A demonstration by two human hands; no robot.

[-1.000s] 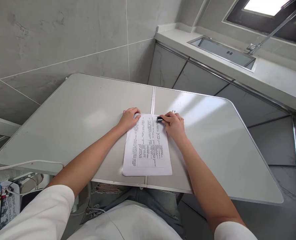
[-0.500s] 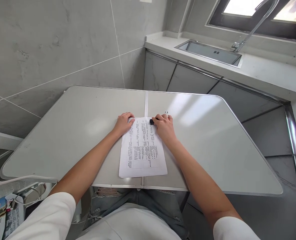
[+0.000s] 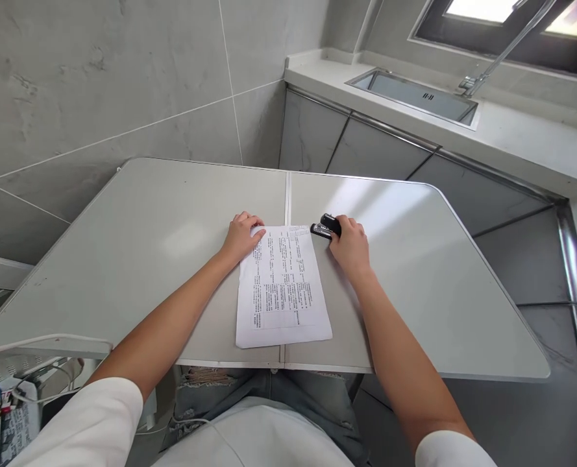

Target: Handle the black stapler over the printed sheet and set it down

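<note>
A printed sheet of paper [image 3: 281,292] lies on the white folding table across its middle seam; whether there are more sheets under it I cannot tell. At the sheet's far left corner is my left hand [image 3: 242,237], thumb on the paper and fingers curled around the edge. My right hand [image 3: 352,246] grips a black stapler [image 3: 330,224] just right of the sheet's far right corner. The stapler's jaws are apart and point left, close to the paper's edge. My fingers hide its rear end.
The table [image 3: 424,285] has a raised seam and metal rim. A grey tiled wall [image 3: 147,71] stands behind it. Beyond on the right are a counter with a sink [image 3: 415,97] and a faucet [image 3: 502,55]. A white basket [image 3: 30,370] with papers and cables sits lower left.
My right hand has moved right with the stapler, off the paper's far right corner, so the stapler shows more fully. My left hand stays at the far left corner.
</note>
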